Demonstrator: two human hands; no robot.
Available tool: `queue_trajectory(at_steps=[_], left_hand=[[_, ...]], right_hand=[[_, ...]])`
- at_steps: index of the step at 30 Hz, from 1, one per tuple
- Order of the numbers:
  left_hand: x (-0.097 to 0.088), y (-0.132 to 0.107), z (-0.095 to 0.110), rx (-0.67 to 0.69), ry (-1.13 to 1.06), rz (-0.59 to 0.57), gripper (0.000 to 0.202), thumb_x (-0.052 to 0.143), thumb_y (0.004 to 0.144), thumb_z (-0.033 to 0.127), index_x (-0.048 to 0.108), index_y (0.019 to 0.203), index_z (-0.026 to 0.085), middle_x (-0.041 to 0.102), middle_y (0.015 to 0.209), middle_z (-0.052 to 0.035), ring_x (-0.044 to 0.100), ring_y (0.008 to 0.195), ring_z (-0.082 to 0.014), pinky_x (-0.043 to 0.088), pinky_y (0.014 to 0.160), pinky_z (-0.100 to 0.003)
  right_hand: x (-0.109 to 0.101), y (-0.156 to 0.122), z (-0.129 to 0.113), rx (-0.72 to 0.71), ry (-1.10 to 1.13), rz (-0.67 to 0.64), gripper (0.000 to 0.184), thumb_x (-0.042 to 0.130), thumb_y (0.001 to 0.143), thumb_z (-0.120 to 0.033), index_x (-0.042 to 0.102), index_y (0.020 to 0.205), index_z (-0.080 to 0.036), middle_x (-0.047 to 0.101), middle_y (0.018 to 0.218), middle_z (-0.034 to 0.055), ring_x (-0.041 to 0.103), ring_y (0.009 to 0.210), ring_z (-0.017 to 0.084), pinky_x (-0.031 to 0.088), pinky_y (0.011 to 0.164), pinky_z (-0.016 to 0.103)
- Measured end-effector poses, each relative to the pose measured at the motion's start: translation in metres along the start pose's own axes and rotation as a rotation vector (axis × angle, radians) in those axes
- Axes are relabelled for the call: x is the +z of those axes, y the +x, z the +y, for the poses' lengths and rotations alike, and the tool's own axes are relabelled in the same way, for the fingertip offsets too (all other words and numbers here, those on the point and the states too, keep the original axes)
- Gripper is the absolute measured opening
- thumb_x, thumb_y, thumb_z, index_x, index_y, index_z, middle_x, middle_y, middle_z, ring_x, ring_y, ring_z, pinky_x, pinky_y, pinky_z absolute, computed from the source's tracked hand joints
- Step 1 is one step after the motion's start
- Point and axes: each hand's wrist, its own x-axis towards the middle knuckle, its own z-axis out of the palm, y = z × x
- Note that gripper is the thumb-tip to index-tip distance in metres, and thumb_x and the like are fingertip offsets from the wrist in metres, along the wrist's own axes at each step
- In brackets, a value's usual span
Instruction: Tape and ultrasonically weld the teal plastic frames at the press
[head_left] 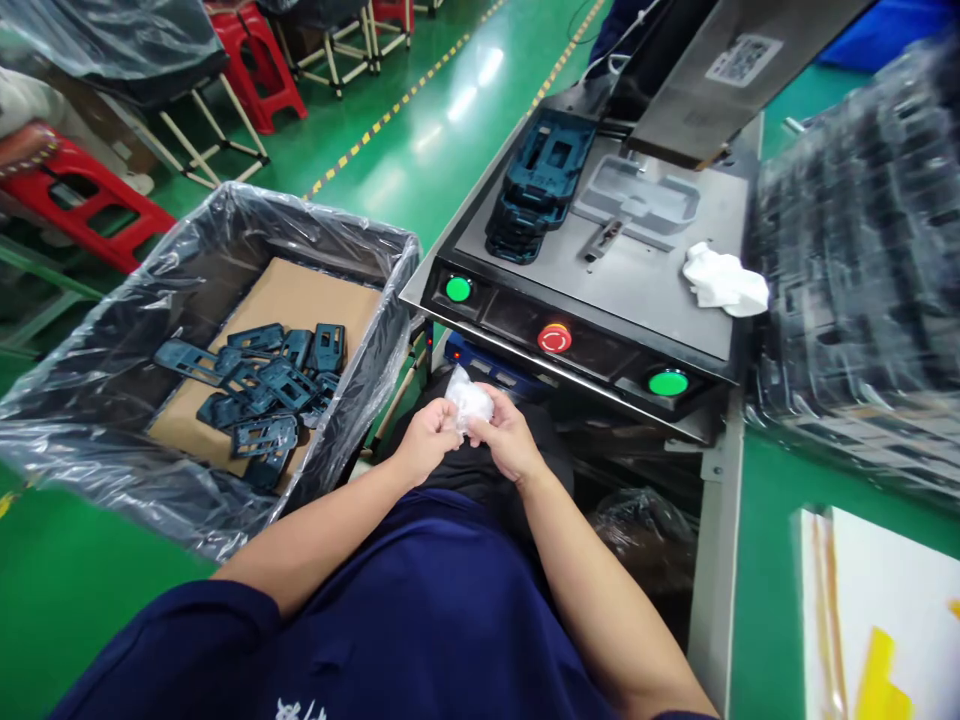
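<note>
Above my lap, a small crumpled clear plastic bag (468, 398) with something whitish in it is held between both hands. My left hand (430, 440) pinches its lower left side. My right hand (510, 436) grips it from the right, thumb across the front. What lies inside the bag I cannot make out. Just beyond my hands is the front panel of a press machine, with a red stop button (555, 338) between two green buttons, the left one (458, 289) and the right one (667, 382).
A stack of dark teal plastic frames (541, 180) and a white cloth (724, 280) lie on the machine's metal plate (637, 290). To the left stands a plastic-lined bin (360, 240) with a heap of similar frames (262, 385). Wrapped stacks (862, 260) rise at right.
</note>
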Motion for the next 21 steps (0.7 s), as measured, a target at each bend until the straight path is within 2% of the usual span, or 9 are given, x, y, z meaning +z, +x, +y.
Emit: queue_trajectory(at_steps=[2,5,8,11,13,16,19,21], left_hand=[[0.001,-0.004,0.000,0.007,0.157,-0.091,0.024,0.055,0.059,0.014,0.046,0.081,0.019,0.045,0.065,0.0066,0.039,0.057,-0.0081,0.032,0.056,-0.023],[0.002,-0.011,-0.001,0.053,0.448,-0.163,0.019,0.054,0.061,0.013,0.043,0.075,0.020,0.038,0.062,0.0074,0.034,0.056,-0.0085,0.029,0.056,-0.024],[0.003,-0.016,-0.006,0.102,0.661,-0.198,0.016,0.051,0.064,0.013,0.042,0.073,0.021,0.038,0.062,0.0070,0.036,0.058,-0.0099,0.031,0.059,-0.024],[0.006,-0.017,-0.013,0.144,0.700,-0.266,0.013,0.051,0.068,0.015,0.044,0.076,0.022,0.045,0.066,0.0062,0.044,0.061,-0.0110,0.037,0.064,-0.025],[0.008,-0.016,-0.018,0.155,0.693,-0.251,0.011,0.053,0.070,0.018,0.048,0.080,0.022,0.052,0.072,0.0046,0.051,0.066,-0.0122,0.041,0.069,-0.027],[0.004,-0.011,-0.023,0.149,0.727,-0.129,0.009,0.057,0.070,0.022,0.054,0.078,0.021,0.058,0.074,0.0031,0.055,0.067,-0.0134,0.043,0.071,-0.027],[-0.007,-0.004,-0.026,0.138,0.683,-0.065,0.008,0.059,0.069,0.023,0.054,0.074,0.020,0.057,0.071,0.0035,0.054,0.065,-0.0130,0.043,0.068,-0.026],[-0.015,0.000,-0.027,0.108,0.618,-0.057,0.008,0.059,0.069,0.022,0.054,0.074,0.020,0.056,0.069,0.0037,0.053,0.064,-0.0125,0.043,0.066,-0.025]], right_hand=[[0.001,0.001,0.005,-0.040,-0.132,0.134,0.043,0.068,0.060,-0.020,0.058,0.102,-0.022,0.060,0.077,-0.0045,0.047,0.056,0.011,0.039,0.048,0.022],[0.002,-0.003,0.014,-0.069,-0.495,0.386,0.029,0.061,0.057,-0.014,0.054,0.084,-0.022,0.054,0.071,-0.0060,0.045,0.061,0.011,0.037,0.056,0.023],[0.003,-0.009,0.020,0.053,-0.785,0.570,0.023,0.058,0.063,-0.015,0.052,0.084,-0.023,0.052,0.070,-0.0050,0.046,0.065,0.013,0.036,0.062,0.024],[0.002,-0.011,0.024,0.167,-0.812,0.633,0.025,0.061,0.069,-0.021,0.052,0.092,-0.024,0.056,0.075,-0.0032,0.051,0.070,0.015,0.039,0.066,0.026],[0.001,-0.012,0.025,0.174,-0.743,0.607,0.036,0.068,0.069,-0.026,0.053,0.102,-0.026,0.060,0.082,-0.0024,0.055,0.076,0.017,0.043,0.070,0.027],[-0.002,-0.015,0.024,0.121,-0.592,0.479,0.061,0.074,0.067,-0.031,0.050,0.124,-0.030,0.063,0.094,-0.0022,0.059,0.082,0.018,0.047,0.076,0.029],[-0.009,-0.021,0.023,0.081,-0.316,0.202,0.087,0.071,0.071,-0.031,0.030,0.147,-0.033,0.061,0.092,-0.0031,0.058,0.070,0.014,0.050,0.071,0.030],[-0.014,-0.025,0.026,0.048,-0.129,-0.013,0.098,0.072,0.068,-0.029,0.020,0.151,-0.032,0.060,0.088,-0.0038,0.058,0.065,0.012,0.051,0.066,0.028]])
